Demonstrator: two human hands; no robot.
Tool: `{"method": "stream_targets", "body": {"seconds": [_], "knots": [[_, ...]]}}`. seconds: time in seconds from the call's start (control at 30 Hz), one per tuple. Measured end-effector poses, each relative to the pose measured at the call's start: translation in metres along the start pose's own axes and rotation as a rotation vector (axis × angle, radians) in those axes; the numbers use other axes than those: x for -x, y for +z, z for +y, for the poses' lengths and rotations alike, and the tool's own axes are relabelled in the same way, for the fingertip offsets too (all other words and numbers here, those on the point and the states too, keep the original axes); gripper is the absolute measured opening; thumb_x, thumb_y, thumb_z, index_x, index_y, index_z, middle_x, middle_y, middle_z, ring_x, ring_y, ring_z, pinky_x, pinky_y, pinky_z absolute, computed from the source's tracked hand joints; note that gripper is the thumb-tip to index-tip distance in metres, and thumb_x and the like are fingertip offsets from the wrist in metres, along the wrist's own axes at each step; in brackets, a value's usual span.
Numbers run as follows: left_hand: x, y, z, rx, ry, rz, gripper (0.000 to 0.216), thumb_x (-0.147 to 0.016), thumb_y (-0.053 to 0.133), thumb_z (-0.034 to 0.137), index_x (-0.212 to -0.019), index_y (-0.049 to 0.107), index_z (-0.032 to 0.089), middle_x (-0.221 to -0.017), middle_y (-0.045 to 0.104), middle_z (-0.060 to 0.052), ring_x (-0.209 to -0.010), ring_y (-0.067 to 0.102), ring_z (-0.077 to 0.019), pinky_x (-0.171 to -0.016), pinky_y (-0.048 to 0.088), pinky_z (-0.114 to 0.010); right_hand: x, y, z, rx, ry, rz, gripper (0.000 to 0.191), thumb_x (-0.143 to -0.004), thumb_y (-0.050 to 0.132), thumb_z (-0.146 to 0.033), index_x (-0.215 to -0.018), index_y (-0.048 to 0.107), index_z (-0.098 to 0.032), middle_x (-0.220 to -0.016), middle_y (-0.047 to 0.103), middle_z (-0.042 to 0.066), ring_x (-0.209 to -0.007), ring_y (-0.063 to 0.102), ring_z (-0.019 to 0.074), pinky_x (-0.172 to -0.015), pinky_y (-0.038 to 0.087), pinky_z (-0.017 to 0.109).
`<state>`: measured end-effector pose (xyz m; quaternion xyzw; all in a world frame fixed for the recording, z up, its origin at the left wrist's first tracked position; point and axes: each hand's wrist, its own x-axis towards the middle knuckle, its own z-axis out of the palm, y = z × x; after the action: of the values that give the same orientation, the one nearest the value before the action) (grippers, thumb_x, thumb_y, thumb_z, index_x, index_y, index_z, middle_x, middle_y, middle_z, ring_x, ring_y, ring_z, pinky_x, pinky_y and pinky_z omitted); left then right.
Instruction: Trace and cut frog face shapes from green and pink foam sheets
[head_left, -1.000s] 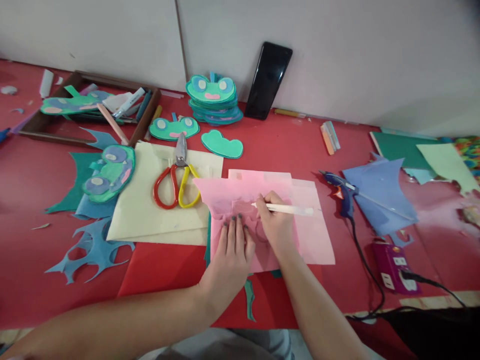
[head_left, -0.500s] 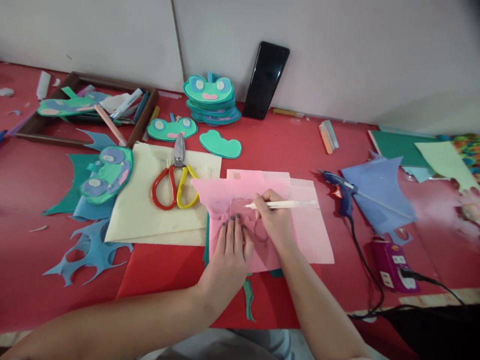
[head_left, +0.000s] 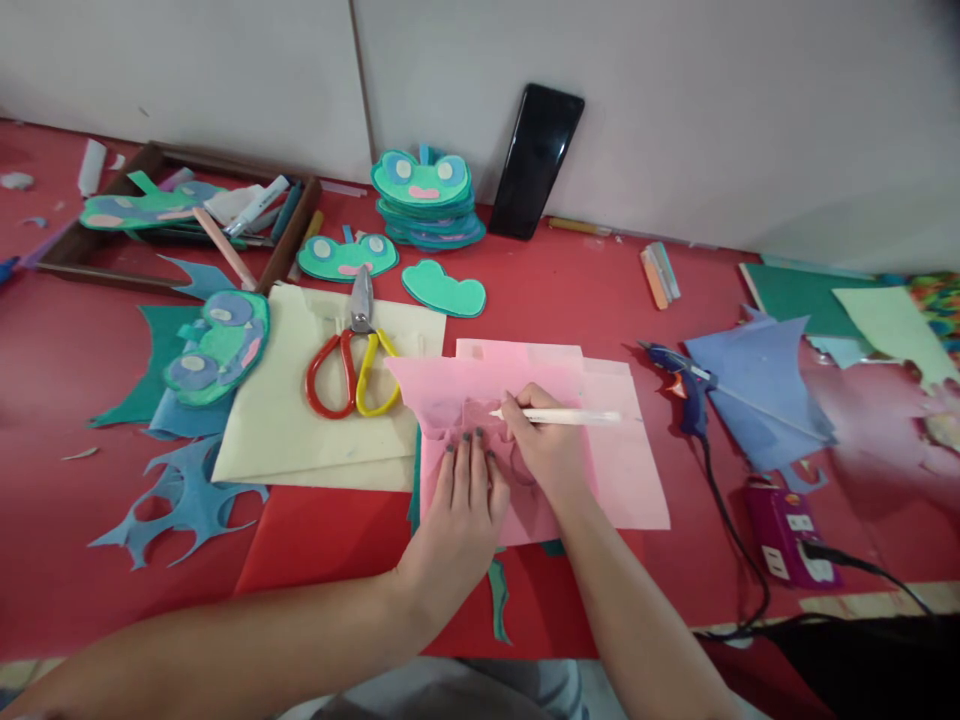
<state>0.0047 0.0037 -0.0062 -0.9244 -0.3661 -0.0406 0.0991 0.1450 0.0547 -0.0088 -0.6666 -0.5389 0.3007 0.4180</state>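
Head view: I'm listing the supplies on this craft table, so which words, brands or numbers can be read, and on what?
No text can be read.
Dark print on the white marker in the wooden tray: too small and blurred to read.
The phone: dark screen, nothing shows.
The white pen in the right hand: no marking visible.

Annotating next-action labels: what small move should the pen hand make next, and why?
Probably slide the pen along the edge of the cutout: the right hand has the tip on the sheet beside that cutout, and the left hand presses it flat.
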Motion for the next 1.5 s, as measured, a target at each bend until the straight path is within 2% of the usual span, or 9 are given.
{"method": "stream_targets", "body": {"seconds": [0.27, 0.6, 1.0, 1.3, 1.5], "knots": [[0.0006, -0.0015, -0.0006, -0.044, 0.012, -0.008, 0.037, -0.084, 0.034, 0.011, -0.116, 0.048, 0.001, -0.129, 0.048, -0.027, -0.121, 0.044, -0.0344, -0.098, 0.045, -0.043, 0.0003, 0.0025, 0.0024, 0.107, -0.003, 0.13, 0.031, -0.085, 0.049, -0.03, -0.057, 0.038, -0.021, -0.046, 0.038, -0.007, -0.043, 0.039, 0.0087, -0.045, 0.032, 0.021], [-0.0011, -0.0013, -0.0007, -0.055, 0.01, -0.011, 0.037, -0.084, 0.033, 0.012, -0.116, 0.048, 0.002, -0.128, 0.05, -0.025, -0.12, 0.045, -0.0332, -0.097, 0.045, -0.042, 0.0015, 0.0031, 0.0049, 0.229, -0.024, 0.213, 0.032, -0.084, 0.047, -0.028, -0.056, 0.033, -0.02, -0.047, 0.032, -0.007, -0.044, 0.033, 0.008, -0.046, 0.028, 0.021], [0.0002, -0.0014, -0.0008, -0.057, 0.013, -0.005, 0.037, -0.084, 0.033, 0.012, -0.115, 0.049, 0.003, -0.127, 0.051, -0.024, -0.119, 0.047, -0.0311, -0.097, 0.045, -0.041, -0.0002, 0.0027, 0.005, 0.198, -0.11, 0.198, 0.028, -0.08, 0.046, -0.017, -0.057, 0.029, -0.02, -0.049, 0.03, -0.007, -0.045, 0.03, 0.0072, -0.046, 0.026, 0.021], [0.0004, -0.0009, -0.0004, -0.03, 0.012, -0.011, 0.037, -0.083, 0.034, 0.012, -0.115, 0.049, 0.002, -0.128, 0.049, -0.025, -0.121, 0.045, -0.0327, -0.098, 0.044, -0.042, 0.0009, -0.0026, 0.0082, 0.096, 0.035, 0.171, 0.031, -0.081, 0.047, -0.023, -0.055, 0.03, -0.02, -0.047, 0.029, -0.007, -0.045, 0.03, 0.0079, -0.044, 0.025, 0.022], [-0.0004, -0.0006, -0.0008, -0.021, 0.013, -0.007, 0.038, -0.082, 0.035, 0.012, -0.116, 0.049, 0.001, -0.128, 0.049, -0.027, -0.12, 0.046, -0.0329, -0.097, 0.045, -0.043, 0.0004, -0.0002, 0.0047, 0.14, -0.041, 0.125, 0.03, -0.08, 0.047, -0.02, -0.056, 0.029, -0.02, -0.049, 0.028, -0.007, -0.046, 0.028, 0.0079, -0.046, 0.024, 0.022]]}}
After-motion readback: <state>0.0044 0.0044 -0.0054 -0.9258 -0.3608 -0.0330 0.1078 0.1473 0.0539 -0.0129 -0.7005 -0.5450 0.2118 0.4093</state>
